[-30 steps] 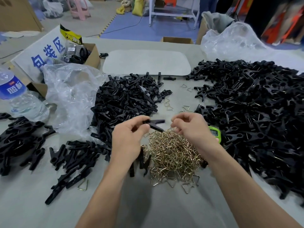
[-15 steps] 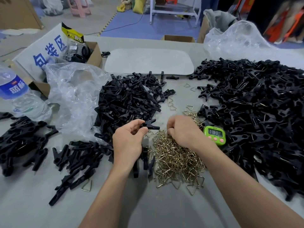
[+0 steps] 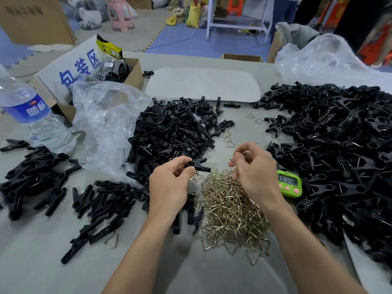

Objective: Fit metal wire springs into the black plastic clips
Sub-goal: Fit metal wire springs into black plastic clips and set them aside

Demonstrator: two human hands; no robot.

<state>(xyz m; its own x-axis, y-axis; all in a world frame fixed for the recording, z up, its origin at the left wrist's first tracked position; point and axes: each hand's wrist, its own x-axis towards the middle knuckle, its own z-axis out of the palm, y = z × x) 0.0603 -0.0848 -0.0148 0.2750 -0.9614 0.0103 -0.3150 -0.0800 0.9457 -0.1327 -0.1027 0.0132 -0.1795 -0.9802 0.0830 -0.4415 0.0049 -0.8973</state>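
The right hand (image 3: pixel 252 172) has come up off the pile of springs (image 3: pixel 231 211), where its fingertips were buried half a second ago. It now sits above the pile's far edge. The left hand (image 3: pixel 169 185) has hardly shifted.

The right thumb and forefinger are pinched narrowly on a wire spring (image 3: pixel 231 160), and the other fingers curl loosely under it. The spring is small and partly hidden by the fingers, so its shape is hard to make out. The left thumb and forefinger pinch one end of a black clip (image 3: pixel 200 164). Its free end sticks out towards the right hand, with a small gap between clip and spring. Another bit of wire shows just below the left fingertips, but I cannot tell whether the hand holds it.

Both hands hover over the near side of a grey table (image 3: pixel 31 262), with the spring pile directly below them. A green timer (image 3: pixel 289 183) lies just right of the right wrist. A heap of clips (image 3: pixel 174 132) lies beyond the left hand, and a much bigger heap (image 3: pixel 339 155) fills the right side. Smaller lots of clips (image 3: pixel 101 200) lie to the left. Further left are a crumpled plastic bag (image 3: pixel 106 119) and a water bottle (image 3: pixel 31 115), with a cardboard box (image 3: pixel 131 71) behind them. A pale flat board (image 3: pixel 201 83) lies at the far middle.
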